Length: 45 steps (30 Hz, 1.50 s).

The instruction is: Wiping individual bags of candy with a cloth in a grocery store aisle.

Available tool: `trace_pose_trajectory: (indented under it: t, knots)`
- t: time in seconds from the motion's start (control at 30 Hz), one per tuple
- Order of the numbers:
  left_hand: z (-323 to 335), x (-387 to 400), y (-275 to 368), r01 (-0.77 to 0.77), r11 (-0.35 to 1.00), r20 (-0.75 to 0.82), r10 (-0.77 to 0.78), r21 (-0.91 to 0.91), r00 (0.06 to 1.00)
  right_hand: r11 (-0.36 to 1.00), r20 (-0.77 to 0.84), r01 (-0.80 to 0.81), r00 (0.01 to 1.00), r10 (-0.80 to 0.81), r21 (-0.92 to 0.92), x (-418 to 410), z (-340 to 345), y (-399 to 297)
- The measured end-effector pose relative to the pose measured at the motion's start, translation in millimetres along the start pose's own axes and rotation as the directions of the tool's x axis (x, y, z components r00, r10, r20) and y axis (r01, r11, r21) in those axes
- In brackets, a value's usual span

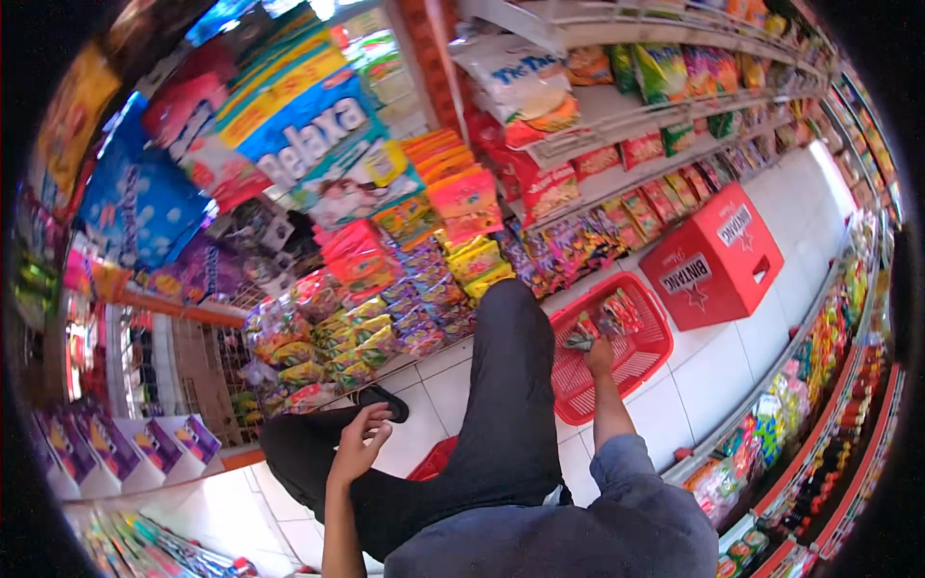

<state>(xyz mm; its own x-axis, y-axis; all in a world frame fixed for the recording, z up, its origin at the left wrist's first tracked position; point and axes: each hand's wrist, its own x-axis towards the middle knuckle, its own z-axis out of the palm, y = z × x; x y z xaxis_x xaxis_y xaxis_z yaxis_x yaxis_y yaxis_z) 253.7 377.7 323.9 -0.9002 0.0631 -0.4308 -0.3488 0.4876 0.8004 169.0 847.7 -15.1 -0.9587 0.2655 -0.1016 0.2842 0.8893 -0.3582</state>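
Observation:
My right hand (598, 357) reaches into a red plastic shopping basket (654, 365) on the floor to the right of my knee. Its fingers close on small greenish packets (580, 334), partly hidden by the hand. More small red packets (623, 312) lie at the basket's far end. My left hand (361, 442) is held over my left leg, its fingers loosely bent and apart, with nothing in it. In front of me, bagged snacks and candy fill the low display: yellow packs (477, 264), purple packs (426, 289) and pink packs (358, 256).
A red Bintang carton (712, 260) stands just beyond the basket. Large Relaxa candy bags (325, 144) hang at upper left. Snack shelves (650, 115) run along the far side, and a curved shelf of packets (766, 412) borders the tiled aisle on the right. Another red object (433, 460) shows beneath my legs.

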Motion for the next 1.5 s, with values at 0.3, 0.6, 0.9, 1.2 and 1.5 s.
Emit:
trace_pose_trajectory:
  t: [0.3, 0.6, 0.9, 1.2, 1.5]
  knots:
    - [-9.0, -23.9, -11.3, -0.139, 0.990, -0.133, 0.135, -0.026, 0.982, 0.987, 0.185, -0.095, 0.980, 0.070, 0.130, -47.4, -203.6, -103.5]
    - [10.3, -28.9, 16.8, -0.359, 0.931, -0.062, 0.356, -0.058, 0.932, 0.808, 0.015, 0.576, 0.815, -0.579, -0.123, -83.9, -370.1, -227.2]
    - [-8.7, -62.3, 42.4, -0.611, 0.774, -0.300, 0.630, 0.167, 0.716, 0.107, 0.377, 0.983, 0.043, -0.925, 0.151, -128.4, -389.3, -366.9]
    - [25.5, -77.2, -24.4, -0.466, 0.836, -0.275, 0.393, -0.291, 0.877, -0.051, 0.200, 0.956, -0.112, -0.973, 0.288, -145.6, -349.9, -428.8]
    - [44.4, -67.9, -34.9, -0.337, 0.650, -0.395, 0.061, -0.681, 0.916, 0.412, -0.227, 0.736, 0.597, -0.769, 0.538, -184.3, -279.2, -414.8]
